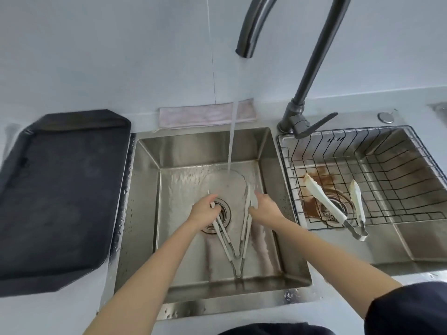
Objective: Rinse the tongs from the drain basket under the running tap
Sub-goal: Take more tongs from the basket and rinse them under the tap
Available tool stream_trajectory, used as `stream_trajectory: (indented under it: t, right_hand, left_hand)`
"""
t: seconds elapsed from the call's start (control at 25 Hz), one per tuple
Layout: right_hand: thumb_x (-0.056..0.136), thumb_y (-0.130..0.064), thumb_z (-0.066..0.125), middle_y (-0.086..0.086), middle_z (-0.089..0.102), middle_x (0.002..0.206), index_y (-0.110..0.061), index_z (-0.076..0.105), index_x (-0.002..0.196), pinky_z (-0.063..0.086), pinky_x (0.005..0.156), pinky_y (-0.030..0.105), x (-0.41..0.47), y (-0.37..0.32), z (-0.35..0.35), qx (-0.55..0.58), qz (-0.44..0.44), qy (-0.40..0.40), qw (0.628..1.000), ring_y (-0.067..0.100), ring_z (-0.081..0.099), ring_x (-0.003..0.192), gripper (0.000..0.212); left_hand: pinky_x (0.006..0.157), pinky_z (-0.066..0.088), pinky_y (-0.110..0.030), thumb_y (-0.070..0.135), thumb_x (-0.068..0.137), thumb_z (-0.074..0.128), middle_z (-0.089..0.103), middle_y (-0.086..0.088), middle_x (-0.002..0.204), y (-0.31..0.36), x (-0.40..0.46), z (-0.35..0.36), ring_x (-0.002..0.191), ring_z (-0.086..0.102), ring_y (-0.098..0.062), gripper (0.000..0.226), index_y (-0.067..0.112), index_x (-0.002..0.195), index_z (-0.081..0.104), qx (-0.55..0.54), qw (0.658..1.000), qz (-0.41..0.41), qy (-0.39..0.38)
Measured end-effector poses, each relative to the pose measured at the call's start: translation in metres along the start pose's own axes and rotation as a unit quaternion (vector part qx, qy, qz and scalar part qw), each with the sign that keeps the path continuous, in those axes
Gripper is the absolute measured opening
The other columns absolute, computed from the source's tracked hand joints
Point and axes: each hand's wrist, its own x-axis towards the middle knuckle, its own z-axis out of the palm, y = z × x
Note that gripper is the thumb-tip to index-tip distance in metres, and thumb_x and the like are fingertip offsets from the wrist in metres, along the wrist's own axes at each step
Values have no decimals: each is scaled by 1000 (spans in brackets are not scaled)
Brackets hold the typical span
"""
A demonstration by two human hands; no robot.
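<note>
White tongs [232,238], black tray [60,197], pink cloth [205,116].

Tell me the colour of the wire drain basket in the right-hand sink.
Black: the wire drain basket has thin black wires, seen clearly in the head view.

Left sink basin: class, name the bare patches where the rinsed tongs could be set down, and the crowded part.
Bare: the black tray left of the sink basin, and the basin floor beside the left wall. Crowded: the middle over the drain, where the left hand and right hand spread the tongs near the water stream.
</note>
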Motion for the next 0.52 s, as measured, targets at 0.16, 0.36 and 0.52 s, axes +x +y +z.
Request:
stream_trajectory:
  t: [0.16, 0.36, 0.52]
  right_hand:
    - [94, -22, 44, 12, 24, 155, -8, 21, 148, 37, 108, 40, -21, -7, -24, -41, -56, 47, 996, 31, 34, 137, 60]
    - [94, -23, 46, 10, 21, 157, -9, 19, 150, 28, 113, 37, -43, 3, -67, -34, -95, 103, 990, 27, 26, 143, 64]
    - [93, -22, 45, 10, 24, 156, -10, 21, 149, 29, 113, 39, -52, 36, -103, -22, -81, 127, 988, 28, 27, 142, 63]
  left_hand:
    - [110, 25, -26, 17, 92, 43, 36, -10, 151, 35, -18, -7, 139, 33, -23, 53, 9, 143, 32, 116, 990, 83, 5]
    - [110, 30, -32, 21, 93, 43, 36, -11, 150, 81, -32, 4, 137, 35, -26, 54, 12, 144, 31, 205, 967, 149, 23]
    - [109, 34, -36, 25, 93, 41, 39, -13, 148, 119, -38, 35, 135, 38, -28, 54, 13, 144, 30, 260, 948, 184, 31]
